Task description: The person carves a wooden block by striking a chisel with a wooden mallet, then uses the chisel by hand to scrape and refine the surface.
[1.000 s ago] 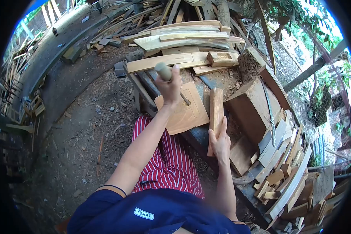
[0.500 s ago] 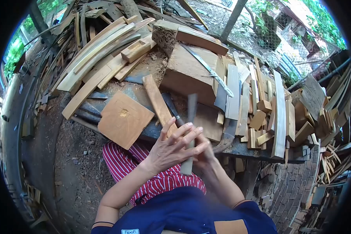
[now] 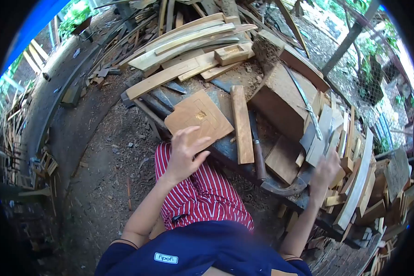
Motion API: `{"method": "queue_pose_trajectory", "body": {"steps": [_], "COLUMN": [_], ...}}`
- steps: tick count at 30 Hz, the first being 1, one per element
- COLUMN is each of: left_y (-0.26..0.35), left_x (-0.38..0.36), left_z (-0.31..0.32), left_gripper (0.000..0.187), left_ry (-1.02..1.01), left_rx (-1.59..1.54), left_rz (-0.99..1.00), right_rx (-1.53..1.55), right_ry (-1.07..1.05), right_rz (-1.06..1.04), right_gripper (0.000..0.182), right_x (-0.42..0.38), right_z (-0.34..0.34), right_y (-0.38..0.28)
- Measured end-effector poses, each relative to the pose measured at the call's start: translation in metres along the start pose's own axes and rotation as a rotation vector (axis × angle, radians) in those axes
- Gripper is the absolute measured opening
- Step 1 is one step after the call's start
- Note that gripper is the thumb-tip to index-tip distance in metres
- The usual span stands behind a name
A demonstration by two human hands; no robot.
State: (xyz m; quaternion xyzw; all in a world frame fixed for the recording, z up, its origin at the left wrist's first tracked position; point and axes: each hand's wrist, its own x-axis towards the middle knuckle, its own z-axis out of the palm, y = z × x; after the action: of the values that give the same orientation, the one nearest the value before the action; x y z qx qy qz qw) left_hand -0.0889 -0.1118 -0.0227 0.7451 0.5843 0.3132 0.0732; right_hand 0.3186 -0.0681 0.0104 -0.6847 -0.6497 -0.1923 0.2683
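Observation:
My left hand [image 3: 186, 157] is open, fingers spread at the near edge of a square wooden board [image 3: 211, 124]. That board has pencilled lines and a small chipped hollow. My right hand [image 3: 324, 174] is smeared by motion over the right part of the bench, beside grey boards [image 3: 320, 135]; I cannot tell what it holds. Between the hands lie a wooden bar [image 3: 242, 126] and a chisel [image 3: 259, 158] with a dark wooden handle, its blade pointing away from me.
A large wood block [image 3: 280, 96] with a pale thin strip [image 3: 303, 99] on top stands at the back. Curved wooden slats [image 3: 188, 41] are stacked at the far left of the bench. Offcuts crowd the right, and a curved dark metal piece [image 3: 287, 189] lies near the front edge.
My hands, together earlier around a flat greyish strip, have parted: the left to the square board, the right to the bench's right side. The view has turned left.

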Motion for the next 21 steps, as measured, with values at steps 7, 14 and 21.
{"method": "queue_pose_trajectory", "body": {"steps": [7,14,21], "left_y": [-0.034,-0.041,-0.074], "left_x": [-0.04,-0.029,-0.012], "left_z": [0.011,0.04,0.065], "left_gripper": [0.046,0.06,0.061], "left_ry": [0.088,0.315,0.511], "left_rx": [-0.033,-1.052,-0.91], "left_rz": [-0.241,-0.945,-0.727], "right_rx": [0.299,0.279,0.847], "right_ry": [-0.458,-0.686,-0.859], "right_rz": [-0.156,-0.093,0.395], "right_gripper": [0.043,0.053,0.042], "right_x": [-0.06,-0.04,-0.016], "right_z": [0.053,0.082,0.056], "right_y": [-0.138,-0.12,-0.101]}}
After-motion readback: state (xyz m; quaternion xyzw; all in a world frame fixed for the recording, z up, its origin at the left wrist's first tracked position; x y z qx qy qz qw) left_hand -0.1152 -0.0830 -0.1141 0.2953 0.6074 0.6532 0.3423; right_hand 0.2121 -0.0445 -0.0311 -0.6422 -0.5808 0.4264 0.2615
